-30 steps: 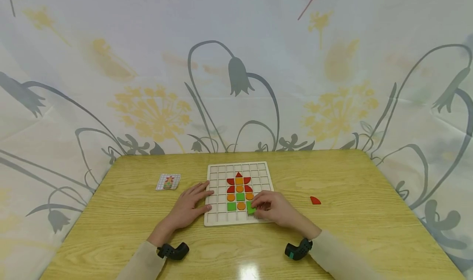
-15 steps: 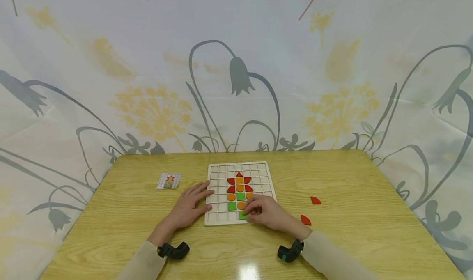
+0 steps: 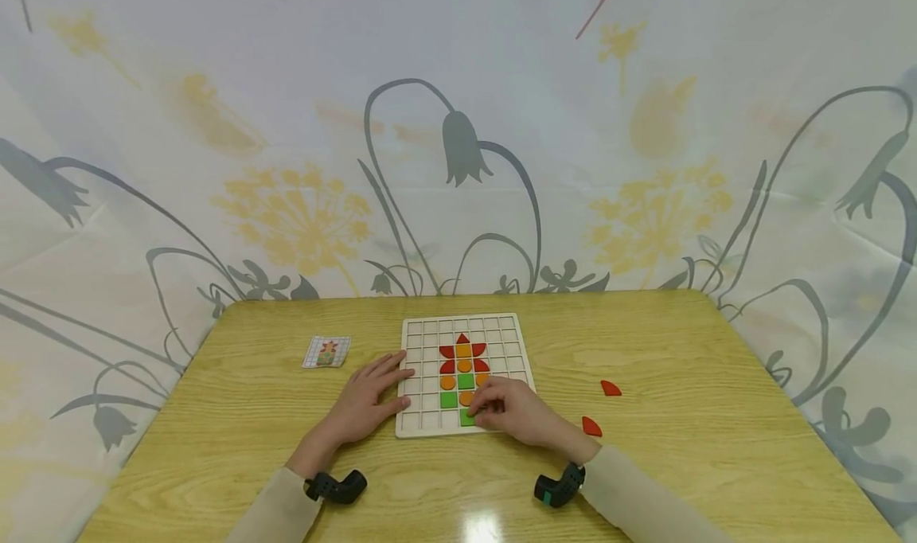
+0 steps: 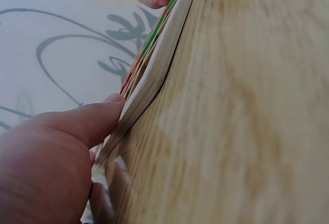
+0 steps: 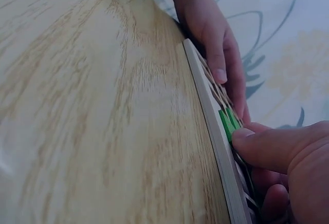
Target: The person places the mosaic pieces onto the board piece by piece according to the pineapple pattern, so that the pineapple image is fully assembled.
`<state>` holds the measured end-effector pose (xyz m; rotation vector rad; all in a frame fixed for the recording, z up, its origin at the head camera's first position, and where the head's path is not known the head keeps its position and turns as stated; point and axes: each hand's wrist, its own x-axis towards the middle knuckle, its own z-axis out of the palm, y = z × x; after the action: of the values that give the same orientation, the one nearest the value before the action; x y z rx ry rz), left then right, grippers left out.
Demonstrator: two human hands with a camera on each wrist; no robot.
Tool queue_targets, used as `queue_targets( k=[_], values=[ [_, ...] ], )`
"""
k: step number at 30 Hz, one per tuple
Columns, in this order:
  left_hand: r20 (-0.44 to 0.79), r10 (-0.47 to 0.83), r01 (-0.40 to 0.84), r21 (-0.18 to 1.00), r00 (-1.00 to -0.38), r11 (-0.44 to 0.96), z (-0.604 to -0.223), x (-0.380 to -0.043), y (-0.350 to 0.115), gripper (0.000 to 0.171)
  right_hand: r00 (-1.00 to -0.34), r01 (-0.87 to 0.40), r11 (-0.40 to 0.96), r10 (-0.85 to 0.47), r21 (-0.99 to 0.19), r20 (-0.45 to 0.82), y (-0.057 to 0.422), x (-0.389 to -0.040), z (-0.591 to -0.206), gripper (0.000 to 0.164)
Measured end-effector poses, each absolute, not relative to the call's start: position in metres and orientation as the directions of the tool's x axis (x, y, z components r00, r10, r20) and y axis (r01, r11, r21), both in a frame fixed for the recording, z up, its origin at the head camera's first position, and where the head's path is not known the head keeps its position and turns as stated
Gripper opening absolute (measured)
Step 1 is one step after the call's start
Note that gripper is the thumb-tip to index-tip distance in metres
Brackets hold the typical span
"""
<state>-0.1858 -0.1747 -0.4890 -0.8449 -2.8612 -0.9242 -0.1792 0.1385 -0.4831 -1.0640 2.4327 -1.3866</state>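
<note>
A white grid board (image 3: 423, 423) lies on the table, with red, orange and green tiles set in its cells. My left hand (image 3: 365, 400) rests at the board's left edge with fingers spread, the thumb (image 4: 105, 113) touching its side in the left wrist view. Over the front row, my right hand (image 3: 519, 412) pinches a green square tile (image 3: 466, 418) between thumb and fingers. That tile (image 5: 227, 126) also shows under the thumb in the right wrist view. Cells beneath the right hand are hidden. Above are an orange circle (image 3: 466, 398) and another green square (image 3: 448, 400).
Two red quarter-circle tiles, the farther tile (image 3: 611, 388) and the nearer tile (image 3: 591, 426), lie right of the board. A small pattern card (image 3: 326, 352) with a printed grid lies to the left. Behind the wooden table (image 3: 286, 320) hangs a floral cloth (image 3: 544, 129).
My right hand has moved left and nearer the front edge, bringing a green square to the front row. The nearer red tile has come into view. My left hand stays put.
</note>
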Motion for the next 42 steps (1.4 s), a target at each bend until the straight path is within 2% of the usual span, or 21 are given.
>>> queue_targets(
  k=[7,13,18,32,37,42],
  values=[
    [0.179,0.489,0.502,0.537,-0.853,0.678,-0.489,-0.186,-0.174,0.05,-0.757,-0.495,0.33,-0.618,-0.804,0.212,0.135,-0.173,-0.474,0.011],
    [0.182,0.489,0.504,0.53,-0.853,0.682,-0.491,-0.186,-0.175,0.049,-0.752,-0.493,0.282,-0.614,-0.823,0.24,0.144,-0.18,-0.483,0.008],
    [0.182,0.49,0.503,0.537,-0.853,0.677,-0.491,-0.186,-0.176,0.05,-0.803,-0.437,0.322,-0.561,-0.84,0.202,0.159,-0.185,-0.477,0.008],
    [0.183,0.499,0.512,0.53,-0.847,0.676,-0.489,-0.184,-0.175,0.05,-0.92,-0.359,0.529,-0.341,-0.769,0.195,0.271,-0.19,-0.468,0.011],
    [0.178,0.494,0.506,0.53,-0.851,0.68,-0.489,-0.184,-0.175,0.049,-0.956,-0.266,0.597,-0.263,-0.757,0.129,0.303,-0.192,-0.468,0.015],
    [0.175,0.491,0.501,0.535,-0.853,0.68,-0.487,-0.183,-0.174,0.049,-0.961,-0.217,0.626,-0.272,-0.749,0.052,0.32,-0.196,-0.47,0.023]
  ],
)
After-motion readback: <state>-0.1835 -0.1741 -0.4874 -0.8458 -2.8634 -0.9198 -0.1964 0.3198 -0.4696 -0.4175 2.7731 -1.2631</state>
